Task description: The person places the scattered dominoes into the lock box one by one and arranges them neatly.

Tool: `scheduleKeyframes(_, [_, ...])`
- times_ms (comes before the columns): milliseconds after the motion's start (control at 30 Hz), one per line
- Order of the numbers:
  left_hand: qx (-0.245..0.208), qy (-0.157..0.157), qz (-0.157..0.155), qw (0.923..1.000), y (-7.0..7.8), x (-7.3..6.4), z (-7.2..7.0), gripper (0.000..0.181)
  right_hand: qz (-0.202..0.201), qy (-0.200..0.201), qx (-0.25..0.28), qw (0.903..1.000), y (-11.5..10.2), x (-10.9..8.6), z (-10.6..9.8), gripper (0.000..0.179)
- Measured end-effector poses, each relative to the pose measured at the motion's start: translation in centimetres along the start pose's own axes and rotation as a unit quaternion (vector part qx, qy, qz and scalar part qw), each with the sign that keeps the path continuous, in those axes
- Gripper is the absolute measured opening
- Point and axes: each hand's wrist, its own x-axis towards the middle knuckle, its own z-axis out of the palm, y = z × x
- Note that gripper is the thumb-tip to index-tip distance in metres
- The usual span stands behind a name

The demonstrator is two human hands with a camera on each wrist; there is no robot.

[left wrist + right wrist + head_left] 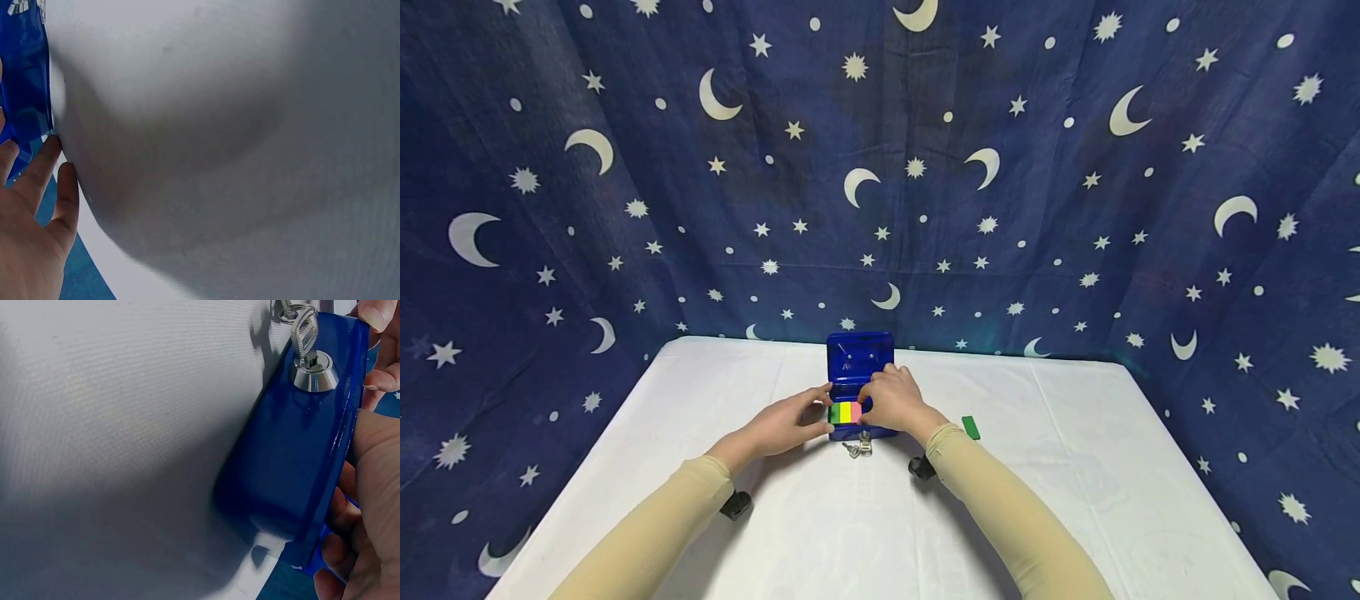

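Note:
A blue metal cash box stands on the table with its lid raised. Inside lie a green block, a yellow block and a pink block, side by side. My left hand spans the box's left side, thumb at the front corner and straight fingers along the back part. Over the box's right half, my right hand pinches the pink block at its right edge. The right wrist view shows the front lock with a key in it; the blocks are hidden there.
To the right of the box a green block lies on the white tablecloth. Another key hangs by the box's front. Behind the table hangs a dark blue curtain with moons and stars.

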Motion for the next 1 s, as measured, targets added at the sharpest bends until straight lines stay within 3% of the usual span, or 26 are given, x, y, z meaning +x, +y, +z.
scheduleKeyframes(1000, [0.002,-0.002,0.005,1.0,0.18,-0.22,-0.17,0.047,0.009,-0.012,0.021,0.9997,0.13,0.21,0.44,0.039])
